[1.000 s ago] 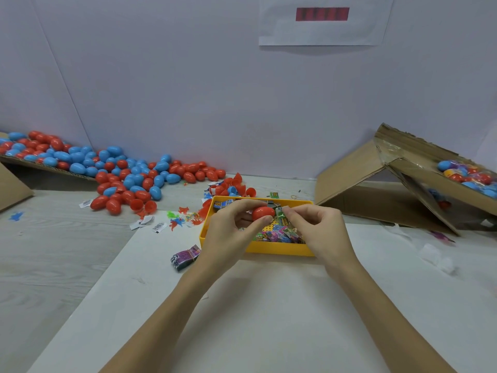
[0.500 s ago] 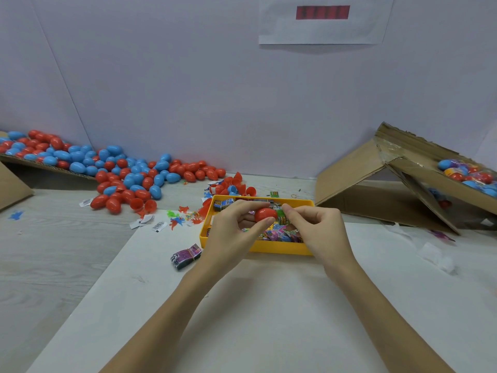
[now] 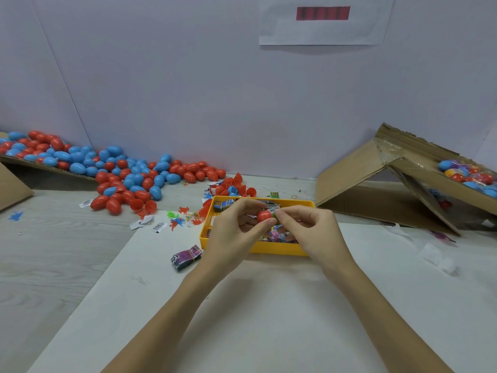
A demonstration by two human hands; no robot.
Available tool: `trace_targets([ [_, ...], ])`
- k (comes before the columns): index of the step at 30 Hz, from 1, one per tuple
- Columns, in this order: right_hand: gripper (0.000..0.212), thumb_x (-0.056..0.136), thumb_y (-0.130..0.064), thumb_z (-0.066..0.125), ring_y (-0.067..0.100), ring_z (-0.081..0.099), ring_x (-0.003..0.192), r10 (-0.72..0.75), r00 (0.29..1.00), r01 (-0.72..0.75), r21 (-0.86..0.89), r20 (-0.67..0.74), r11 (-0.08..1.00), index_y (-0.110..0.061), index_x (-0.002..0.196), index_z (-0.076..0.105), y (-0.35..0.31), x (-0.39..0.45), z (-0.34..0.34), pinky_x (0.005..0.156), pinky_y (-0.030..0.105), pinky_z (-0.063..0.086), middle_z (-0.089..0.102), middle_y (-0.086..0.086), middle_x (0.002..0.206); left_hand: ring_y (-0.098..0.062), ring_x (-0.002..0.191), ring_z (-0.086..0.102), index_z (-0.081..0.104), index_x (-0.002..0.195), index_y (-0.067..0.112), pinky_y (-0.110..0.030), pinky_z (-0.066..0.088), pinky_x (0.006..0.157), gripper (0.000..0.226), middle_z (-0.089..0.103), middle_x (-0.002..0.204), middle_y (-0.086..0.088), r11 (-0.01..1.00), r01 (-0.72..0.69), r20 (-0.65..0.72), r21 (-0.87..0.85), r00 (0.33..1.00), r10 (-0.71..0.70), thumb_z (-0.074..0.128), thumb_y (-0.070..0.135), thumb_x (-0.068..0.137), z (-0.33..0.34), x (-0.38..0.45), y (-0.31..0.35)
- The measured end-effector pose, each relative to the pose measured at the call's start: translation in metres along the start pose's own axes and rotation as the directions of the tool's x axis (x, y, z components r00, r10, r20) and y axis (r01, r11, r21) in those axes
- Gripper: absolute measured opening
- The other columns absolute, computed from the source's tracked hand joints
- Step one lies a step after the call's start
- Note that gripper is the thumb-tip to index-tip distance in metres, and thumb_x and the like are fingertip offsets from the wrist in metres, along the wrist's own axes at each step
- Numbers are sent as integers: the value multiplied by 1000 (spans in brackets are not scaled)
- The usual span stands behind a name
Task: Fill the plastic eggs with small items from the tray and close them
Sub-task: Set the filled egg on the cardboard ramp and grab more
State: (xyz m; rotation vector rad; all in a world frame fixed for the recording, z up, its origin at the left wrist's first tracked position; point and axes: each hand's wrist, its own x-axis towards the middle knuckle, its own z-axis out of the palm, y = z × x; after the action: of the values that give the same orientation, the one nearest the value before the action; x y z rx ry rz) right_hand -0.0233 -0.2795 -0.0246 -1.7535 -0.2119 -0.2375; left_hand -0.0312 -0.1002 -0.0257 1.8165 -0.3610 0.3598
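Since the earlier frames the red egg half (image 3: 264, 216) has turned a little in the fingers, and a green-edged packet (image 3: 274, 211) now shows at its open right side, where before the red shell looked nearly whole. It sits just above centre frame, over the yellow tray (image 3: 279, 249), pinched between thumb and fingertips of the left hand (image 3: 236, 232). The right hand (image 3: 309, 230) curls in from the right, its fingertips closed on the packet, probably pushing it into the shell; working over the tray would let a dropped piece fall back among the others.

How deep the packet sits cannot be told, since fingers cover the rim. No matching second half is visible in either hand. Both hands hide much of the tray's contents, which read only as small printed wrappers.

Outward, a dark bundle of packets (image 3: 186, 257) lies left of the tray. Loose red and blue eggs (image 3: 121, 170) spread across the left middle. A cardboard ramp (image 3: 403, 184) at right holds more eggs, cut off by the frame edge.
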Motion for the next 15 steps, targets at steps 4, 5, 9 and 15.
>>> trace_targets([
  [4, 21, 90, -24, 76, 17, 78, 82, 15, 1000, -16, 86, 14, 996, -13, 108, 78, 0, 0, -1, 66, 25, 61, 80, 0, 92, -15, 91, 75, 73, 113, 17, -29, 61, 82, 28, 77, 99, 5, 995, 51, 11, -83, 999, -50, 80, 24, 87, -2, 1, -2],
  [5, 24, 90, -24, 77, 19, 78, 82, 26, 1000, -28, 117, 13, 993, -12, 111, 77, 0, 0, -1, 67, 26, 62, 80, 2, 94, -13, 93, 75, 74, 114, 19, -27, 61, 83, 28, 77, 100, 7, 992, 65, 18, -104, 998, -64, 80, 24, 87, -2, 2, -2],
  [9, 30, 89, -24, 77, 21, 78, 87, 60, 998, -62, 188, 16, 980, -15, 117, 75, -2, 0, -1, 76, 33, 64, 80, 4, 100, -9, 100, 73, 74, 118, 28, -19, 58, 84, 28, 77, 106, 12, 979, 110, 60, -173, 993, -101, 77, 22, 91, -4, 3, -1],
  [15, 22, 91, -18, 76, 9, 75, 97, -37, 999, 39, 117, -21, 992, -21, 113, 77, -8, -4, 0, 81, 25, 62, 79, -8, 99, -13, 100, 75, 74, 122, 21, -24, 59, 89, 30, 78, 107, 7, 961, 148, 83, -233, 988, -132, 74, 22, 93, -6, 4, 0],
])
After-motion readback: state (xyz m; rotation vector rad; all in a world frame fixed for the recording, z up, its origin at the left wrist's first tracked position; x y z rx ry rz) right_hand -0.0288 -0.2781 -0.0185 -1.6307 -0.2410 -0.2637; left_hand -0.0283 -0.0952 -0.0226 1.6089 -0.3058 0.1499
